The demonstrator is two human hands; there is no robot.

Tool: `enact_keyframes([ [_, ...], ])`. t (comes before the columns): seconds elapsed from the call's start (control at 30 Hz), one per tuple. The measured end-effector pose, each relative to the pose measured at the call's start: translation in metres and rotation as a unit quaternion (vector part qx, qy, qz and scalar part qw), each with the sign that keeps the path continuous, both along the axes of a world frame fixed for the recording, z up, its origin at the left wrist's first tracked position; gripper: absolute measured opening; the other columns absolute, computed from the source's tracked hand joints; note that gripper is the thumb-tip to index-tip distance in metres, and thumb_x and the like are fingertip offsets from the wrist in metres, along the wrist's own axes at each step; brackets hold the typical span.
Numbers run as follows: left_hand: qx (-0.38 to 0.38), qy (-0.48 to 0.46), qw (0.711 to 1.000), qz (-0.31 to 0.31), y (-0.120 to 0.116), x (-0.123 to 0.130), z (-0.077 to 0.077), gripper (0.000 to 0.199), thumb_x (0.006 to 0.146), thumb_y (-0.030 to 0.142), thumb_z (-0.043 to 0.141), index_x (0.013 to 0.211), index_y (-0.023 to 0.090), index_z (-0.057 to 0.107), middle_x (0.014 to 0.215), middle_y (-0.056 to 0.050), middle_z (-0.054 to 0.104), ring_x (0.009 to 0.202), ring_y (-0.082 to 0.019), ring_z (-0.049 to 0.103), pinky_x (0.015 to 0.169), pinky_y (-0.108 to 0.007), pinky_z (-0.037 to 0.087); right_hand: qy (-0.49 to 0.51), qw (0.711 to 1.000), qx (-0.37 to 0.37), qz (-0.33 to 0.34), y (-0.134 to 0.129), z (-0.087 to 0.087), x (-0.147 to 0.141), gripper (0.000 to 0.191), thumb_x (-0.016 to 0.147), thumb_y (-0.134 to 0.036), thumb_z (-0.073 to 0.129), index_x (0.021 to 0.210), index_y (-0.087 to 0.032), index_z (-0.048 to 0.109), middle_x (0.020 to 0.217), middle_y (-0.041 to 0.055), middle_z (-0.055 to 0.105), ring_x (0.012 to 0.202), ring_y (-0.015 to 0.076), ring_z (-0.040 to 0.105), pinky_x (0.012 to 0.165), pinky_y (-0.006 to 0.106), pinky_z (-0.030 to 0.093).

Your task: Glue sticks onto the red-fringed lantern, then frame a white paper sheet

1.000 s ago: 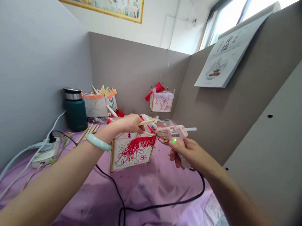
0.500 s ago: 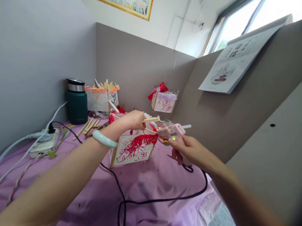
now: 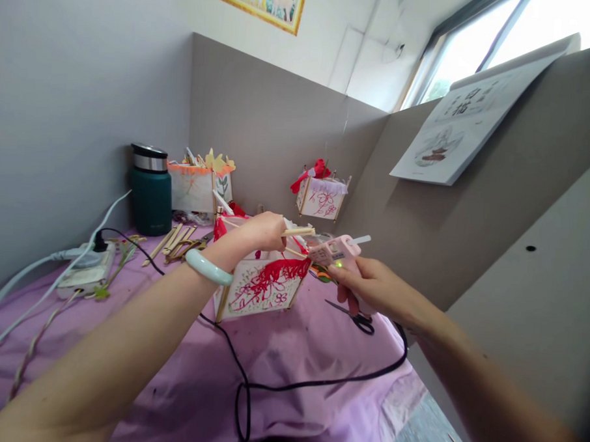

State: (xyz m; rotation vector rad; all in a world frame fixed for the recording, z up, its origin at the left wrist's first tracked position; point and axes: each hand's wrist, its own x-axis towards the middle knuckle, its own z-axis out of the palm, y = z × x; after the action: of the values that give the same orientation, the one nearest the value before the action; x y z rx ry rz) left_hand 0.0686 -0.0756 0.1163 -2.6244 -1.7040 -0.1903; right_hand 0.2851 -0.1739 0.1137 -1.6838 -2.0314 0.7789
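Note:
In the head view a four-sided lantern [image 3: 267, 290], its white panel drawn over in red and green with red trim, stands on the purple cloth. My left hand [image 3: 264, 234] is above its top, fingers closed around thin wooden sticks [image 3: 298, 231] that point right. My right hand [image 3: 363, 282] grips a pink hot glue gun [image 3: 337, 250] with a lit green light. A glue stick [image 3: 360, 239] pokes out of the gun's back end, and its nozzle is close to the lantern's upper right corner. Whether the nozzle touches is unclear.
Scissors [image 3: 354, 317] lie under my right hand. A black cord [image 3: 312, 383] loops across the purple cloth [image 3: 181, 372]. At left are a power strip [image 3: 87, 274], a green bottle [image 3: 150, 192] and loose sticks [image 3: 169, 243]. Another lantern [image 3: 322, 199] hangs at the back.
The camera view has shifted slightly. The glue gun has tilted a little in my right hand, and more of the scissors shows below it. My left hand keeps its hold on the sticks.

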Motion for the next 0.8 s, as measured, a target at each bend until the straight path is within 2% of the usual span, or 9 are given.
enact_keyframes([
  [0.33, 0.026, 0.005, 0.999, 0.032, 0.007, -0.004, -0.006, 0.029, 0.068, 0.033, 0.057, 0.086, 0.016, 0.072, 0.069, -0.010, 0.067, 0.056, -0.018, 0.058, 0.052, -0.026, 0.039, -0.014, 1.000, 0.002, 0.025, 0.005, 0.006, 0.000, 0.052, 0.084, -0.063, 0.046, 0.066, -0.016, 0.059, 0.052, 0.0054, 0.061, 0.044, 0.0099, 0.052, 0.040, 0.020, 0.037],
  [0.47, 0.027, 0.011, 0.999, 0.021, 0.005, -0.003, -0.005, 0.029, 0.068, 0.032, 0.057, 0.086, 0.016, 0.072, 0.072, -0.011, 0.068, 0.058, -0.019, 0.059, 0.053, -0.026, 0.039, -0.005, 1.000, 0.001, 0.021, 0.009, 0.008, -0.003, 0.052, 0.084, -0.062, 0.047, 0.065, -0.015, 0.059, 0.053, 0.0055, 0.062, 0.043, 0.0092, 0.051, 0.040, 0.020, 0.037],
  [0.8, 0.016, 0.003, 0.999, 0.049, -0.002, -0.001, 0.000, 0.029, 0.071, 0.031, 0.058, 0.090, 0.015, 0.072, 0.076, -0.013, 0.069, 0.065, -0.021, 0.062, 0.055, -0.027, 0.042, -0.004, 1.000, -0.012, 0.024, 0.015, 0.010, -0.011, 0.048, 0.084, -0.059, 0.047, 0.066, -0.016, 0.057, 0.051, 0.0043, 0.060, 0.043, 0.0097, 0.052, 0.040, 0.020, 0.039],
])
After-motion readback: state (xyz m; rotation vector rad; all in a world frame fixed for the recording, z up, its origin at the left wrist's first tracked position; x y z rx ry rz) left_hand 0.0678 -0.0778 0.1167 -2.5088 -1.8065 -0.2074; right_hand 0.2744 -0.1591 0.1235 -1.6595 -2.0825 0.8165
